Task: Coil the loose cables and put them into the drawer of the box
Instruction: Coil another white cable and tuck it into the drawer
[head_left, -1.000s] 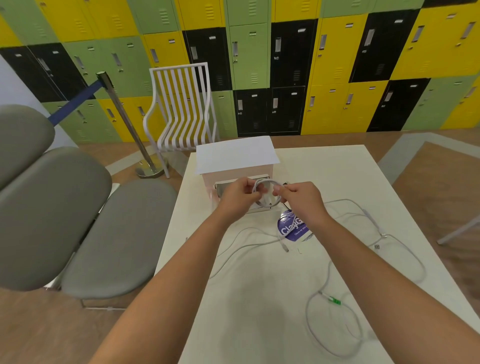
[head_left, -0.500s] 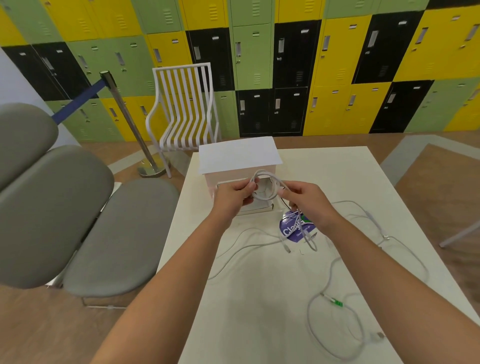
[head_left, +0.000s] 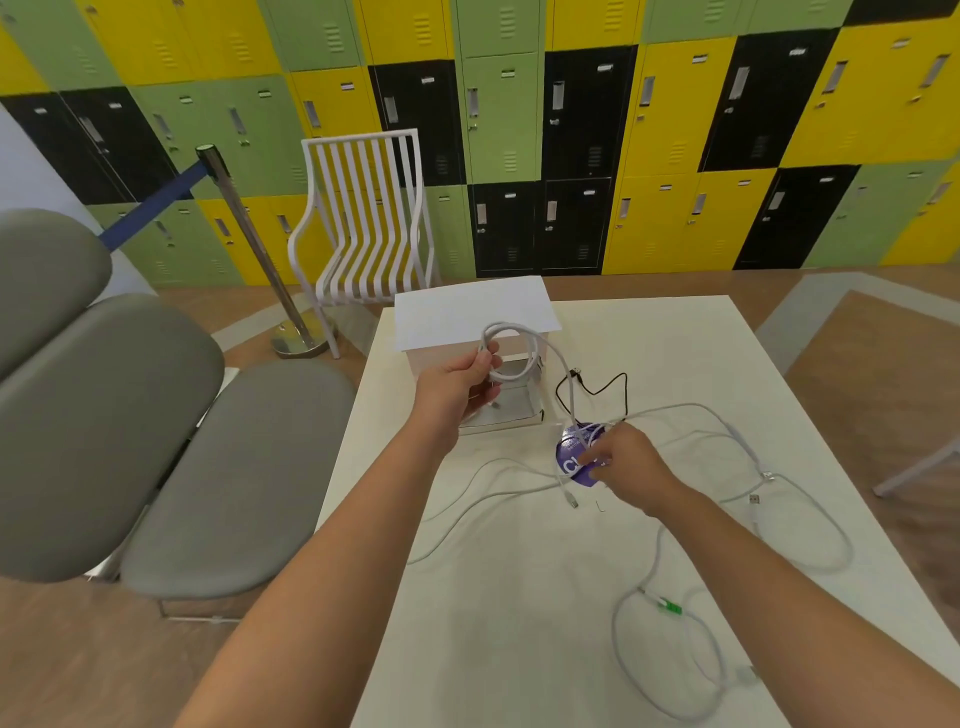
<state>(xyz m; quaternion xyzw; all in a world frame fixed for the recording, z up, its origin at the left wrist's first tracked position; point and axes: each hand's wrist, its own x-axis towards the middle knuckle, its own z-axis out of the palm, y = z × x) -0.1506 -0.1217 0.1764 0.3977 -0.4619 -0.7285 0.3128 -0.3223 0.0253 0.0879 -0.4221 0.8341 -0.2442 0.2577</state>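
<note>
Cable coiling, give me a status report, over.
Left hand holds white coil above open drawer. Right hand pinches its tail over purple disc. Loose cables remain on table.

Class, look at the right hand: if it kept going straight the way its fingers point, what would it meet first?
The right hand points left and slightly away, low over the table. It would probably meet the purple sticker first, with the white cable crossing it; its height above them is unclear.

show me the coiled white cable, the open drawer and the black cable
coiled white cable (head_left: 519, 340), head view, top arc of the loop
open drawer (head_left: 511, 410), head view, its inner floor
black cable (head_left: 621, 387), head view, its right bend
</note>
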